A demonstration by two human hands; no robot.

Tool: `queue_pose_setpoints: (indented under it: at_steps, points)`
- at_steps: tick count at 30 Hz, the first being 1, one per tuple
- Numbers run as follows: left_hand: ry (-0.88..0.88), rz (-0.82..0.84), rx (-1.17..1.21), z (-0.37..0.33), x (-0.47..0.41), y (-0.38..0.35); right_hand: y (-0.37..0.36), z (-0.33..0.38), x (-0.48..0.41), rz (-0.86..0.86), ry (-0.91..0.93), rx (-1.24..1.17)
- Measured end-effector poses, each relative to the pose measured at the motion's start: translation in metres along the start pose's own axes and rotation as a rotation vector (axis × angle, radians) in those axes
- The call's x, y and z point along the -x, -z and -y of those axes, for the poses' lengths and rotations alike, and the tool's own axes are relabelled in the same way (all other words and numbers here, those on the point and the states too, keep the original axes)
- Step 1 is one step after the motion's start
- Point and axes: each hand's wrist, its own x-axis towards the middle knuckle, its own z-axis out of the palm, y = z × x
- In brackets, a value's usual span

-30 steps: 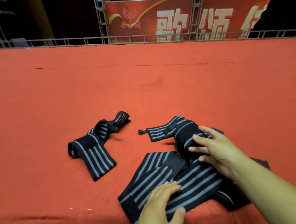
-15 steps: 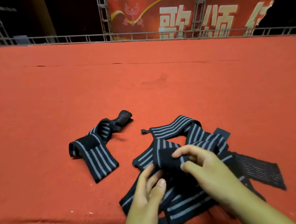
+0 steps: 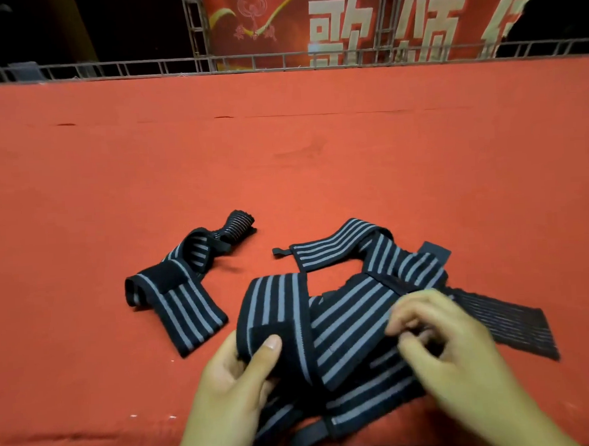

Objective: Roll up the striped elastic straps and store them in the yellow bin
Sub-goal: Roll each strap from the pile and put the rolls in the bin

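Our left hand [image 3: 226, 386] has now pinched the end of the striped strap [image 3: 346, 319]; our right hand [image 3: 453, 351] grips it farther along. We should keep it taut, edges aligned.

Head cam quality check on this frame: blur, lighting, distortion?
Head view: right hand motion-blurred, left hand and the striped strap it grips sharp. Head view: red cloth evenly lit without glare, background and bottom edge dark. Head view: railing nearly straight, little distortion shows.
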Motion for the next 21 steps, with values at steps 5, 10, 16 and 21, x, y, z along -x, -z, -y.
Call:
queue_pose_setpoints:
  at_steps: [5, 10, 16, 21]
  points:
    - [-0.032, -0.085, 0.0, -0.009, 0.0, 0.015, 0.053, -0.077, -0.03, -0.189, -0.357, 0.301]
    - [-0.042, -0.287, -0.059, -0.014, -0.015, 0.051, 0.072, -0.118, -0.027, 0.226, -0.512, 0.469]
    - [0.047, -0.282, -0.245, -0.006, -0.017, 0.067, 0.071, -0.114, -0.035, 0.271, -0.552, 0.598]
    - [0.073, -0.266, -0.307, -0.001, -0.015, 0.069, 0.073, -0.11, -0.048, 0.29, -0.626, 0.666]
